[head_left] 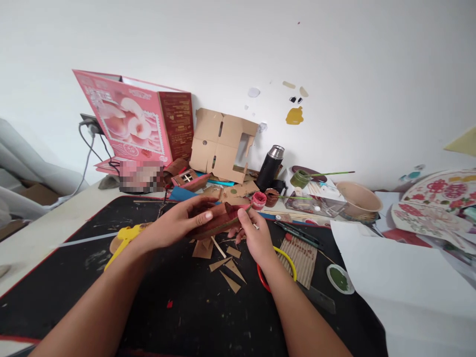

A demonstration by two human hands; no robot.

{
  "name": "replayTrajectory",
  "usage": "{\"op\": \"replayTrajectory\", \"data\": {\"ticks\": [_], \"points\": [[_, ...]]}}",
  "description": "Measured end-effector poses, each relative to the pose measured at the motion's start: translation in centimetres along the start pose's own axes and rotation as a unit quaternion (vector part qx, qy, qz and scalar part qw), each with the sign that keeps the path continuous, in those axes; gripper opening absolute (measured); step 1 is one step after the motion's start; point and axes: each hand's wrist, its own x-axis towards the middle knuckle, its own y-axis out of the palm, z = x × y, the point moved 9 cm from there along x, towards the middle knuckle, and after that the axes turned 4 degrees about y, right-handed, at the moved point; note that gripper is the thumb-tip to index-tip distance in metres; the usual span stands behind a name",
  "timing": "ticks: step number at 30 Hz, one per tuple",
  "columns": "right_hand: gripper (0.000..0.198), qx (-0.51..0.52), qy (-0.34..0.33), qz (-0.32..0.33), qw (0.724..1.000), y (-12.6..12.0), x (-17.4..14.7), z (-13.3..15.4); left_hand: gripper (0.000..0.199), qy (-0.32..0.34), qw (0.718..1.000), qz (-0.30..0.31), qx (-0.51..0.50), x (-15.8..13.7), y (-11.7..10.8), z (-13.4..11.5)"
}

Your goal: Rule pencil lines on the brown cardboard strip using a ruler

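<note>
A reddish-brown model boat [219, 225], long with a pointed end, is held above the black mat between both hands. My left hand [182, 218] grips its left part, thumb laid over the small curved piece [219, 214] on top. My right hand [255, 233] pinches the pointed right end between thumb and fingers. Beneath the boat lie cardboard scraps [232, 270], some of them triangular. By my left forearm rests a yellow glue gun [128, 239] with a pale glue stick. Red and yellow scissor handles [293, 267] show around my right wrist, partly hidden by it.
At the back stand a pink box [130, 119], a cut cardboard sheet [211, 139] and a black thermos [269, 168]. Paint jars [259, 200] and a bowl [359, 196] line the far edge. Corrugated card [301, 260] and a green paint lid [339, 278] lie right.
</note>
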Motion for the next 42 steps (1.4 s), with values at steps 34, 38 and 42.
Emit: {"op": "replayTrajectory", "data": {"ticks": [34, 38, 42], "points": [[0.067, -0.019, 0.014, -0.005, 1.000, -0.1, 0.1, -0.4, 0.054, -0.080, 0.991, 0.035, -0.101, -0.2, 1.7, 1.8], [0.063, 0.016, 0.011, -0.039, 0.999, -0.7, 0.1, 0.0, 0.066, -0.097, 0.976, -0.050, -0.191, 0.1, 0.7, 3.4], [0.064, 0.042, -0.008, -0.085, 0.995, -1.7, 0.1, 0.5, 0.072, -0.097, 0.949, -0.120, -0.276, 0.6, -0.3, 4.3]]}}
